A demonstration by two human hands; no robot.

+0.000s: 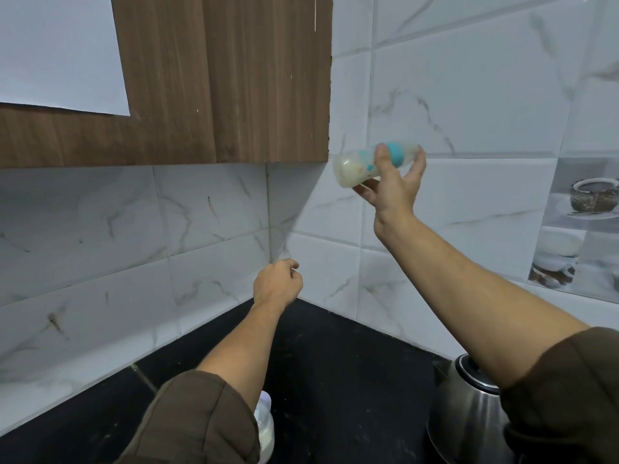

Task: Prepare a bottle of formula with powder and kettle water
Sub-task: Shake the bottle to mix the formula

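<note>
Gripping blurred bottle (355,169) sideways in right hand (395,185), milky liquid at left end; left hand (276,284) below, loosely fisted, empty; kettle (469,416) far beneath.

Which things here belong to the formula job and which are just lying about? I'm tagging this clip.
Job things:
- bottle, held sideways in the raised right hand, blurred, pale liquid inside
- kettle, on the counter
- white container beside the left sleeve, likely the powder, though mostly hidden
- left hand, loosely curled, empty

Just there:
- cupboard
- picture tiles
</note>
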